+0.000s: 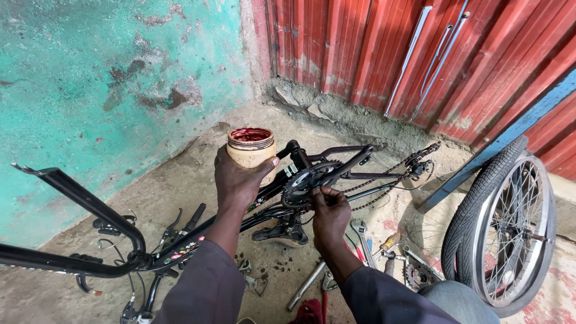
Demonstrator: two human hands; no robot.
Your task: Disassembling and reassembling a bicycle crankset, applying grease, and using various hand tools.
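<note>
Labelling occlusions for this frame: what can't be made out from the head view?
- Right hand fingertips: hidden behind the chainring.
- Jar lower side: covered by the left hand.
- Wheel: bottom hidden by the person's knee.
- Tools on the floor: partly behind the right forearm, too small to identify all.
- Handlebars: cut off by the bottom edge.

Roadside bicycle repair spot, bare concrete floor (180, 180), peeling turquoise wall (90, 78), red corrugated metal shutter (372, 48), upturned bicycle frame (252, 210), loose wheel (510, 228), scattered wrenches (363, 237)
</note>
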